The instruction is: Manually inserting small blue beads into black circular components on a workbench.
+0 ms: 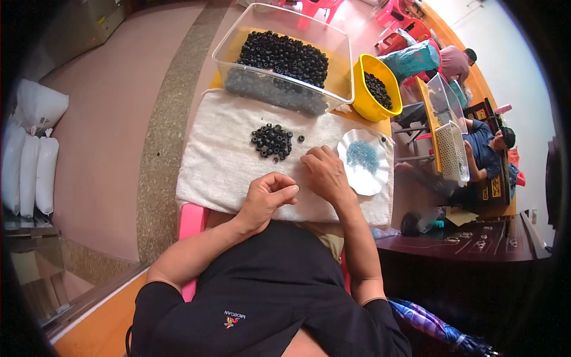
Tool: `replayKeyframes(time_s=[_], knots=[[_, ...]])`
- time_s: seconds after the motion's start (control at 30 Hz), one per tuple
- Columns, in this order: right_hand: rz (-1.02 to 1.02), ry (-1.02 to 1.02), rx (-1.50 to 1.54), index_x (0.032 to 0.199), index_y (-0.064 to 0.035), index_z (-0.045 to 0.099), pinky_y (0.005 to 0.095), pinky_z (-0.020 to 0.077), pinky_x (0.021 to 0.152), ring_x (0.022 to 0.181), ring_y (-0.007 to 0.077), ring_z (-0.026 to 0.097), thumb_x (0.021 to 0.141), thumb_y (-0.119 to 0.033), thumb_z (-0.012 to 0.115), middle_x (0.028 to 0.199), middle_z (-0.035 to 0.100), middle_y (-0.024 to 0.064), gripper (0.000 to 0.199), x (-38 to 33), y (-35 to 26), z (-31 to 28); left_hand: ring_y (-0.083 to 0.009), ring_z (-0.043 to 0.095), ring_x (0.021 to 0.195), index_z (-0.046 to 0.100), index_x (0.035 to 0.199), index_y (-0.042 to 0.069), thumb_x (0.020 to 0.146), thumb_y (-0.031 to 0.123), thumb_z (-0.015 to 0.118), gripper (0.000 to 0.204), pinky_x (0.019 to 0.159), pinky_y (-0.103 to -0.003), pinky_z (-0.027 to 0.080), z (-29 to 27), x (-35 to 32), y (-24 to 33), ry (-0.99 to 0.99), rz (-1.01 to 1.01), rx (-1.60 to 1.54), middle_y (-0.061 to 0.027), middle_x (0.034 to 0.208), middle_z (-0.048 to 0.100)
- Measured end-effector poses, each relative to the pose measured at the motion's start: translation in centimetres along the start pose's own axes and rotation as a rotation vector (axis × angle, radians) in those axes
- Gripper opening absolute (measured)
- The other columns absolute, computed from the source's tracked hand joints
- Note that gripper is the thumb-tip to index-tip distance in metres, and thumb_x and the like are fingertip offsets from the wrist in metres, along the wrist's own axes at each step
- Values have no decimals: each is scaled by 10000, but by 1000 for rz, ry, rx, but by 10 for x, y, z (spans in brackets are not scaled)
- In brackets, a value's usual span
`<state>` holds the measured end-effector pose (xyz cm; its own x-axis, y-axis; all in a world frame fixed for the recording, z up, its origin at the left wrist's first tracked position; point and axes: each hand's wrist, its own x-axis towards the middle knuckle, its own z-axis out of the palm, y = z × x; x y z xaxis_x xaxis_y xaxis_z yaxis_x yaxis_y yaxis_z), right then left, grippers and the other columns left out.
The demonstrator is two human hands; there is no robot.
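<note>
A small pile of black ring-shaped beads [272,141] lies on a white towel [220,154] before me. My left hand [269,201] is closed in a pinch just above the towel's near part; whatever lies between thumb and fingertips is too small to make out. To its right, my right hand [327,175] curls downward with fingers bent together, its tips beside the pile; the thumb side is mostly hidden. Close by that hand rests a white wavy-edged dish [370,185] holding tiny pale-blue beads [363,157]. One loose black bead [301,138] sits between pile and right hand.
Behind the towel stands a clear plastic bin [282,98] of black beads, with a yellow tub [364,110] of similar pieces to its right. White sacks [30,166] lean at far left. People work at another table [437,119] on the right. A folded umbrella [440,327] lies lower right.
</note>
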<state>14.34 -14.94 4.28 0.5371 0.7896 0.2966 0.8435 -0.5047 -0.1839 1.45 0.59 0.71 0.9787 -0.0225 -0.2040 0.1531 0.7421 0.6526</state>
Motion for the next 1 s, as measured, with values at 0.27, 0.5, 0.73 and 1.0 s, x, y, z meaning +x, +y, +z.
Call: replayKeyframes(time_s=[0.27,0.5,0.73,1.0], knots=[[-12,-70,-68,912,-48,669,383,501,797,905,285,592,752,-16,604,942,646,80,175,-1,1,3,-111,639,781,622,1011,30,907,46,684,122,761,-280,560,2,-1,-1,-2,-7,16,-38,875,653],[-10,11,76,991,-47,688,379,512,802,913,286,604,760,-28,640,965,649,93,237,-8,9,8,-106,634,783,622,1005,31,909,51,682,115,760,-277,561,0,-1,-3,-12,-2,37,-34,877,650],[20,-67,104,1038,-46,695,376,490,864,987,295,570,748,6,622,1043,627,94,303,-7,0,-2,-111,640,783,625,1007,32,903,48,690,124,761,-274,568,0,-1,-3,-2,-7,31,-36,883,653],[28,-104,63,1037,-52,698,368,483,858,999,285,559,753,-13,618,1034,627,85,297,-6,-1,-4,-113,643,784,626,1007,34,900,45,692,126,760,-270,567,1,-1,-2,-6,-7,19,-38,886,655]])
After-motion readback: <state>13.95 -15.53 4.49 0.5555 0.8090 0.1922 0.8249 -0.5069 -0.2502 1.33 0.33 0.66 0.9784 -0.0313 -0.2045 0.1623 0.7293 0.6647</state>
